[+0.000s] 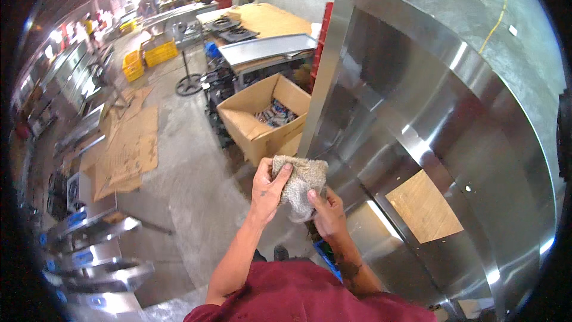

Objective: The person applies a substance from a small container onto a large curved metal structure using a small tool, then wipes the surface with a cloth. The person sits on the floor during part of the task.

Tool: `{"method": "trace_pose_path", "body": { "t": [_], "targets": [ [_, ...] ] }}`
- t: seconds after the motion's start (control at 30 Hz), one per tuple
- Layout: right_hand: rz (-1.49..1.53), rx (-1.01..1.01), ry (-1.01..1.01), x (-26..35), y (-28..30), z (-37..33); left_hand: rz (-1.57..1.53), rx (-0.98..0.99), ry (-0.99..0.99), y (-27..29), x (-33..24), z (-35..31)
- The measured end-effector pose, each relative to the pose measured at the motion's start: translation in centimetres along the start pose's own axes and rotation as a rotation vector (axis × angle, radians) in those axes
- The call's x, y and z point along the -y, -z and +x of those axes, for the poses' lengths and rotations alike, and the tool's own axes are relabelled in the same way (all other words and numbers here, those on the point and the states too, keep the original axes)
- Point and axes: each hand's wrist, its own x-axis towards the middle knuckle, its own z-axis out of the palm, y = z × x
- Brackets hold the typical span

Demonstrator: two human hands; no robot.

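A crumpled, greyish-beige cloth rag (302, 183) is held up in front of me between both hands. My left hand (267, 189) grips its left edge, thumb pressed on top. On the lower right side, my right hand (328, 211) pinches the rag with the thumb over it; the fingers behind the cloth are hidden. Just right of the rag stands a large shiny stainless steel panel (381, 125) with a folded rim. It is upright and touched by neither hand. A square brown piece of board or cardboard (424, 207) shows against its lower part.
An open cardboard box (256, 128) with small parts inside stands ahead. Behind it is a workbench (268, 18) bearing a metal sheet. Flattened cardboard (128, 143) lies on the floor to the left. Metal pieces (107, 262) are stacked lower left. Yellow crates (159, 52) stand farther back.
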Motion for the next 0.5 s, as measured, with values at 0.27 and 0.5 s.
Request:
{"method": "trace_pose_path", "body": {
  "t": [0.27,0.5],
  "targets": [
    [-0.869,-0.657,0.881,8.2,-4.1,10.2,0.443,0.71,-0.189,-2.0,-3.1,12.6],
    [-1.861,-1.008,1.284,21.8,-5.2,16.5,0.74,0.251,-1.017,-8.6,-6.1,21.6]
  ]
}}
